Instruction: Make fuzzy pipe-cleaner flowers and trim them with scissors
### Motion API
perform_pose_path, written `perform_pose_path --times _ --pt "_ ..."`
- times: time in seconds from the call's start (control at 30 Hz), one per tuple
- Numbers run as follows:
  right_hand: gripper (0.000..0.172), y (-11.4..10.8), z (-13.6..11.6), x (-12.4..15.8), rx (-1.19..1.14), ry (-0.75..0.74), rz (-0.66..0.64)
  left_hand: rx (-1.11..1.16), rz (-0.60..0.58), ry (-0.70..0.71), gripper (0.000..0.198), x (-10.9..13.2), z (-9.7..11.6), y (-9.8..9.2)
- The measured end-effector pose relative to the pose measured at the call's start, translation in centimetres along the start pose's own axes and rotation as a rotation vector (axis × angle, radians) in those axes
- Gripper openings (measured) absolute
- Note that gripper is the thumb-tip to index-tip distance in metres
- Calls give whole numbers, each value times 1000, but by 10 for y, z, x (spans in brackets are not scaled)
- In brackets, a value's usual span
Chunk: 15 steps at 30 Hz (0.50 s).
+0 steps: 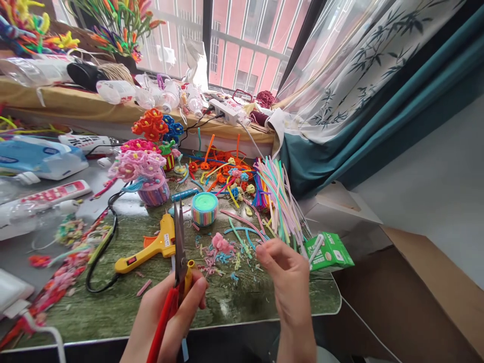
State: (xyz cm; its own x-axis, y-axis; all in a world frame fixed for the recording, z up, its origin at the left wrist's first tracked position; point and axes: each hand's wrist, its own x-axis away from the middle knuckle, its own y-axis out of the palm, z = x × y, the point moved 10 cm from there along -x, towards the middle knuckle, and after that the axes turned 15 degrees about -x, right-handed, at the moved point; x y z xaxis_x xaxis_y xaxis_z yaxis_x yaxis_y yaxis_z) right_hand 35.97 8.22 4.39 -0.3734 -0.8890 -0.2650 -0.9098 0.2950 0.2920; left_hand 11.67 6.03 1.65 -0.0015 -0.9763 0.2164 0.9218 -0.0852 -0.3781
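Observation:
My left hand [170, 310], at the table's front edge, is closed around scissors with red handles [164, 322]. Their dark blades [179, 242] point up and away from me. A small yellow tube-like piece [189, 275] sits between the blades and my left fingers. To the right, my right hand [285, 272] is raised with thumb and index finger pinched together; I cannot make out anything between the tips. A pink fuzzy flower [222, 243] is between the hands, above scattered fuzzy clippings [236, 259]. Left of the scissors lies a yellow glue gun [151, 247].
A striped round pot with a green top [204, 209] stands beyond the scissors. Pastel pipe cleaners [282, 201] are bundled near a green box [328, 252]. A pink flower pot [153, 191] stands left of centre. The glue gun's black cord [91, 275] loops across the table.

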Motion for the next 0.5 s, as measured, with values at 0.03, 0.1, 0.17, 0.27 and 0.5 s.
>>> perform_pose_path --times 0.03,0.1,0.17,0.27,0.5 --pt "49 -8 6 2 112 41 -1 48 -58 -23 57 -1 -4 5" --pt "50 -16 10 4 221 50 -12 107 -111 -55 58 -3 -10 11" --pt "31 -6 15 6 152 80 -87 132 -125 -57 58 -5 -11 14" --pt "32 21 12 5 4 102 -167 143 -167 -45 57 -6 -10 18" --pt "20 61 -20 -4 -3 29 -298 -67 -54 36 50 0 9 -1"
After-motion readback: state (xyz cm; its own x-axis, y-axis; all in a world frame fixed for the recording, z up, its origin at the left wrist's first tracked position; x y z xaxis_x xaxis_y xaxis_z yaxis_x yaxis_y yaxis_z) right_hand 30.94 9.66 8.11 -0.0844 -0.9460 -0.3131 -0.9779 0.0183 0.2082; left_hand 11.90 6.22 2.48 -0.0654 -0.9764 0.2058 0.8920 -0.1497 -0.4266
